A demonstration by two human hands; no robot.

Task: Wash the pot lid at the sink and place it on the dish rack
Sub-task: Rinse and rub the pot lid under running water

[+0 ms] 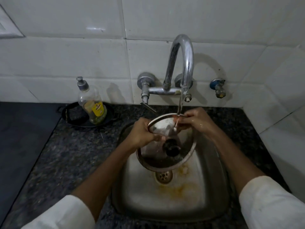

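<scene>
The pot lid [184,146] is glass with a steel rim and a black knob [171,148]. It hangs tilted above the steel sink [209,187], knob side towards me. My left hand [143,133] grips its left rim. My right hand [196,121] holds the far right rim, fingers wet. Water [180,104] runs from the chrome faucet [183,63] onto the rim at my right fingers. No dish rack is in view.
A soap pump bottle [92,104] stands in a black pan [74,116] on the dark granite counter, left of the sink. A dark flat surface [19,133] lies further left. The drain [163,176] shows below the lid. A blue wall valve [217,87] sticks out at the right.
</scene>
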